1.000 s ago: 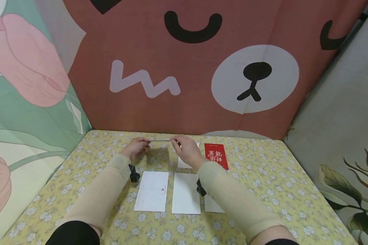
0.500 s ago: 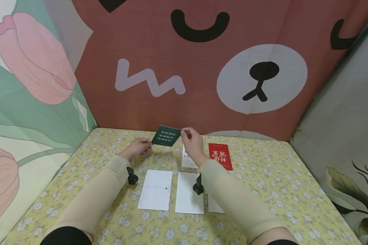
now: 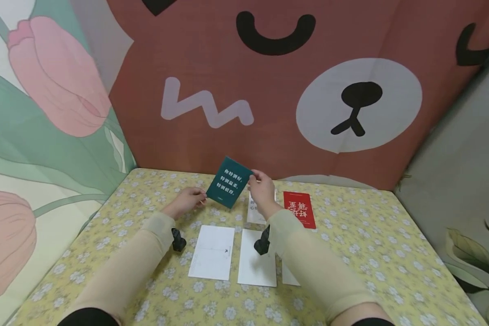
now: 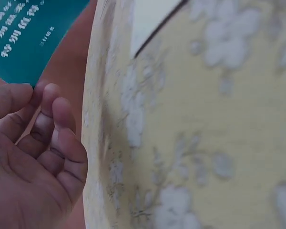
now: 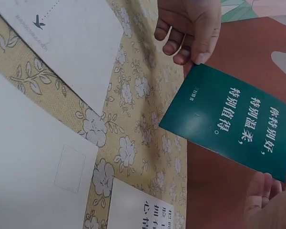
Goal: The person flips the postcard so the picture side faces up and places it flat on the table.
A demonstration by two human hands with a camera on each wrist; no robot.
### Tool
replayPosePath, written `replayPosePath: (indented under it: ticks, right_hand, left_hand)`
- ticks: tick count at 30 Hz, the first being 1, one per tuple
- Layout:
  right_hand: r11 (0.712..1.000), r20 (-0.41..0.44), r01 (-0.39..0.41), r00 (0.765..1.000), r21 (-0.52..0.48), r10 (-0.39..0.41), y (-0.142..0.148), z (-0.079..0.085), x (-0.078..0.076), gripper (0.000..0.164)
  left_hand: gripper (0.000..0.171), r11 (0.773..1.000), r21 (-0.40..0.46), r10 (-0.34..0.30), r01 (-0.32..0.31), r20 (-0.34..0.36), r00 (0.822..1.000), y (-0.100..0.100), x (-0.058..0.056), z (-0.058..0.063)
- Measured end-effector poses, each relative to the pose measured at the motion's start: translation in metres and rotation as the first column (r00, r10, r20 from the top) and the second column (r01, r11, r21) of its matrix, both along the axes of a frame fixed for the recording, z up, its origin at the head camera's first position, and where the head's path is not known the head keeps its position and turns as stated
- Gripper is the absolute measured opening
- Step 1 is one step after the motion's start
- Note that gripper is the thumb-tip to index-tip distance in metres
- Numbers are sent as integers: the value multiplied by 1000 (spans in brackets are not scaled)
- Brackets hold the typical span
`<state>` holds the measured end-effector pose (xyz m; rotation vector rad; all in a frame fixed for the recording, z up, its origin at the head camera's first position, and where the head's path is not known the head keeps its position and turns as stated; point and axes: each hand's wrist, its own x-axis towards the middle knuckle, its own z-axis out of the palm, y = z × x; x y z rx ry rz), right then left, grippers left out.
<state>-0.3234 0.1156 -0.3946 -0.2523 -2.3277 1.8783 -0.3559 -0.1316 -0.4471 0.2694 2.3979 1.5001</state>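
A dark green card with white printed characters is held up over the far part of the table, tilted with its printed side toward me. My left hand pinches its lower left corner between thumb and forefinger, the other fingers loosely bent, as the left wrist view shows on the card. At the opposite upper right corner my right hand pinches it too. In the right wrist view, both the left hand and right hand are at the card's corners.
Behind my right hand lie a white card with dark characters and a red card. Nearer me, a row holds a white card with a small mark, another white card and a third white card, partly under my right sleeve.
The green card has turned from edge-on to showing its printed face, and has been raised and tilted. Both hands keep their grip on it. The head view has shifted slightly left.
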Motion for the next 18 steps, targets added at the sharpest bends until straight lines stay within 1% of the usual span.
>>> replayPosePath:
  ticks: [2,5,10,14,18]
  right_hand:
    - [1000,10,-1,1000,-14,1,0,0,-1,41]
    - [999,16,-15,1000,-34,16,-2,-4,-3,44]
    - [996,61,-65,996,-63,69,-6,-14,-3,49]
    - [993,108,-109,988,-46,113,-11,-23,-4,51]
    - [990,140,-138,980,-31,141,-16,-32,-5,51]
  left_hand:
    - [29,1000,-27,0,-1,-15,1000,1,3,-1]
    - [28,999,-47,4,-5,-25,1000,1,8,0]
    - [30,999,-52,-3,3,-8,1000,-2,11,-2]
    - [31,997,-77,-33,33,-8,999,-2,13,-2]
    - [32,990,-121,-70,69,-2,998,-1,16,-2]
